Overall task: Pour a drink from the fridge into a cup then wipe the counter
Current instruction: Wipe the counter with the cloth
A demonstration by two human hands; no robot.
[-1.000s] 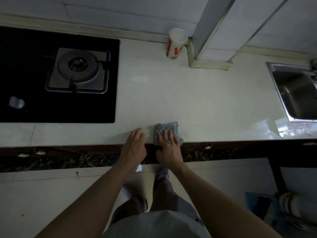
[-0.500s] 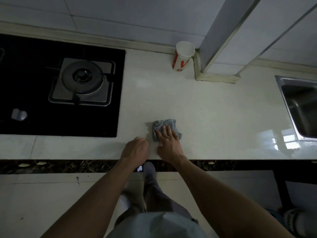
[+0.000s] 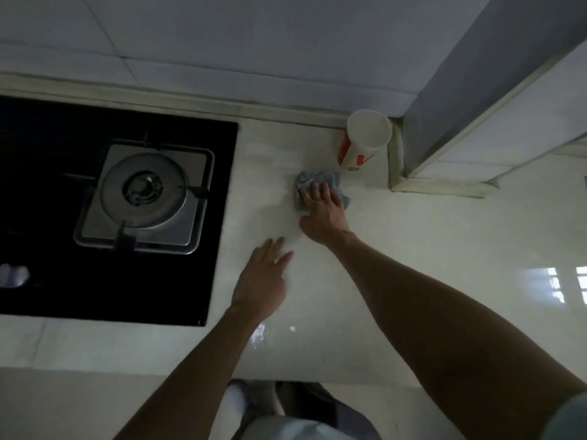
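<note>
Cloth [image 3: 330, 178], grey and crumpled, lay on the pale counter [image 3: 444, 249] a little above the middle of the frame, and your right hand [image 3: 324, 214] pressed down on it. The fingers [image 3: 325, 189] of this hand were straight and lay flat on the cloth, close to each other with only small gaps. The thumb stood out toward the left side of the frame and rested on the bare counter, not on the cloth. The edges of the cloth showed above and on both sides of your fingers.

Just above and to the right of the cloth stood the paper cup [image 3: 365, 138], white with red marks, upright, near the cloth but not touching it. It stood close against the foot of the tiled column [image 3: 476, 90] in the upper right. I could not tell what was inside the cup.

Your left hand [image 3: 263, 281] lay palm down on the counter, lower and more to the left, apart from the cloth. Its fingers were straight and slightly spread, and it held nothing; the picture was a bit blurred there.

On the left side of the frame was the black glass hob [image 3: 47, 138] with one gas burner [image 3: 143, 192], and a knob [image 3: 12, 275] at the left edge. A window reflection [image 3: 556, 281] shone on the counter at the right.
</note>
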